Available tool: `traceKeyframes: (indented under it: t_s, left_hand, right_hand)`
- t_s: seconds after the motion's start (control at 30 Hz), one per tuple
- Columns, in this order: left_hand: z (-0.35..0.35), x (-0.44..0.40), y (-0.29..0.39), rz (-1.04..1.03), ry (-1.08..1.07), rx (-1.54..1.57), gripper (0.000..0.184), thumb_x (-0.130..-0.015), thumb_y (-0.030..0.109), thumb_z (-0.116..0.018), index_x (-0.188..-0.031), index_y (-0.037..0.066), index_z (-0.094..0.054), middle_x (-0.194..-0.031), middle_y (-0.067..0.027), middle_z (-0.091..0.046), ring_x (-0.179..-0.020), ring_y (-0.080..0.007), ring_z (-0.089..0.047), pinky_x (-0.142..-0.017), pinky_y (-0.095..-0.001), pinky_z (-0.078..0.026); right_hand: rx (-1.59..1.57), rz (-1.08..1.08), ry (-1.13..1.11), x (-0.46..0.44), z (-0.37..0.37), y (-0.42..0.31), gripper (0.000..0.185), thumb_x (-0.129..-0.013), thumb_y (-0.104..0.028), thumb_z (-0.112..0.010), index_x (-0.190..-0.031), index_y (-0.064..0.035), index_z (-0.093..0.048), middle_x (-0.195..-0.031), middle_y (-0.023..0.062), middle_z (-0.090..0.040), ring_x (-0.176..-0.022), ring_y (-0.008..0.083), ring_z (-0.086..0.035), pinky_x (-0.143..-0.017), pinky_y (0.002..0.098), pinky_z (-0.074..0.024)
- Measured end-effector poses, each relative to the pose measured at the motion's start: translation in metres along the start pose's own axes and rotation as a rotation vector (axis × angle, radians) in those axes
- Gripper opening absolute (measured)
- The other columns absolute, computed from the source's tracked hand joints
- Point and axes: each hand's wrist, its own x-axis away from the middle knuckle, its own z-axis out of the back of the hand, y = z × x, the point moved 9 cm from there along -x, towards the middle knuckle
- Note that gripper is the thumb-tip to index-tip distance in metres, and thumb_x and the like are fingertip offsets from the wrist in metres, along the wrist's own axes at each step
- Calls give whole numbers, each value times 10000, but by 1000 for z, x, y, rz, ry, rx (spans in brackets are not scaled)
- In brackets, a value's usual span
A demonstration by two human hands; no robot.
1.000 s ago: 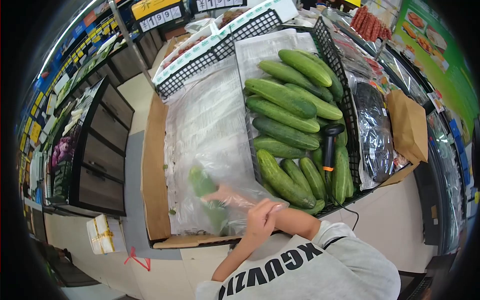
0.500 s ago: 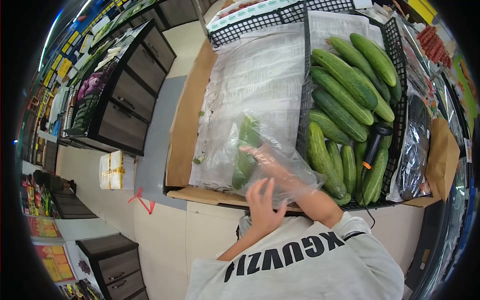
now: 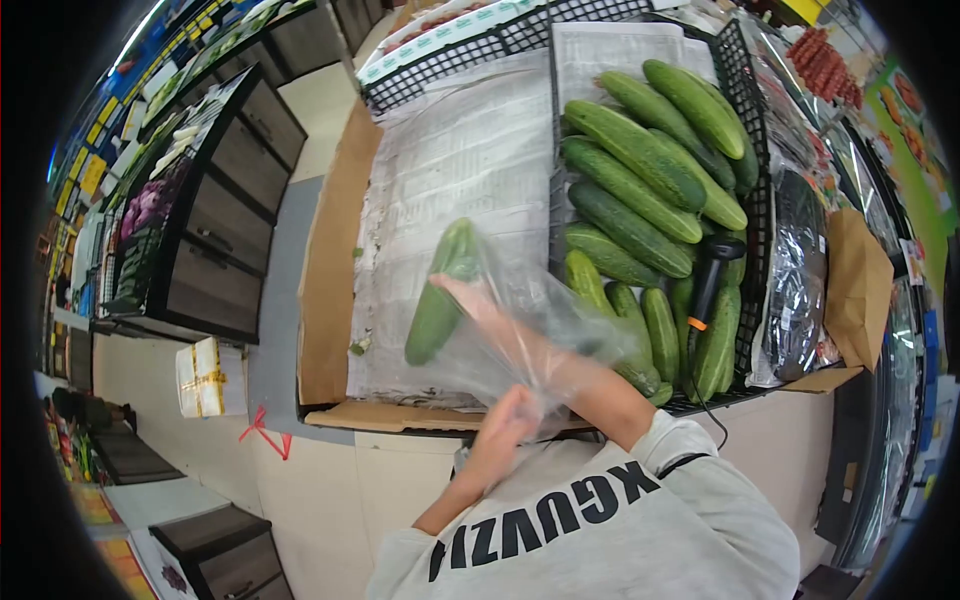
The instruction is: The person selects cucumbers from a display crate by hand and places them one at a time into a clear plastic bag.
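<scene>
A single green cucumber [image 3: 428, 315] stands tilted over the newspaper-lined left section of the crate. My right hand [image 3: 480, 310] reaches through a clear plastic bag [image 3: 530, 290] and is closed on the cucumber. The bag hangs loosely around that hand and forearm, and partly overlaps the cucumber's right side. Close to my right wrist, my left hand [image 3: 508, 420] is closed on the bag's gathered edge; motion blurs its fingers. A pile of cucumbers [image 3: 640, 185] fills the right section, and a black handheld scanner [image 3: 715, 275] with an orange tip lies on it.
Newspaper [image 3: 465, 150] lines the left section, bordered by a cardboard edge [image 3: 330, 270]. Black mesh walls [image 3: 755, 200] enclose the cucumbers. Dark wrapped produce [image 3: 797, 270] and brown cardboard [image 3: 860, 290] lie at the right. A white taped box [image 3: 212, 378] stands on the floor at left.
My right hand has shifted left with the cucumber, whose upper end now shows more plainly. My left hand has closed and moved slightly lower with the bag's edge. The whole view has shifted.
</scene>
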Motion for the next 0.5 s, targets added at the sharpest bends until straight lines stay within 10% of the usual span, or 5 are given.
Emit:
traceKeyframes:
  t_s: [0.07,0.17,0.33,0.5]
  left_hand:
    - [-1,-12,15,-5,-46,406,122,-658,12,-444,-770,42,-408,-683,-12,-393,-623,-88,-362,-577,-205,-289]
    - [-1,-34,34,-31,-63,537,148,-631,-4,-461,-755,50,-399,-671,-27,-398,-596,-113,-367,-536,-230,-295]
    - [38,-65,36,-112,93,631,179,-662,-19,-445,-820,54,-403,-705,-29,-415,-641,-121,-414,-588,-243,-343]
    - [77,-57,29,-199,150,618,163,-644,12,-483,-784,66,-421,-698,-45,-449,-662,-138,-442,-617,-247,-357]
  right_hand:
    - [-156,175,-180,-30,0,34,694,-596,-301,-697,-1124,35,-395,-1067,154,-473,-993,243,-453,-857,329,-351]
    - [257,-112,-261,-10,2,26,660,-610,-312,-678,-1107,33,-414,-1053,161,-483,-966,257,-472,-837,328,-364]
    - [973,313,-719,26,-5,-16,591,-671,-335,-598,-1099,34,-425,-1083,208,-461,-963,306,-472,-812,307,-377]
    - [590,296,-453,64,69,-131,442,-731,-199,-594,-1094,5,-448,-1016,123,-523,-935,185,-504,-785,292,-414]
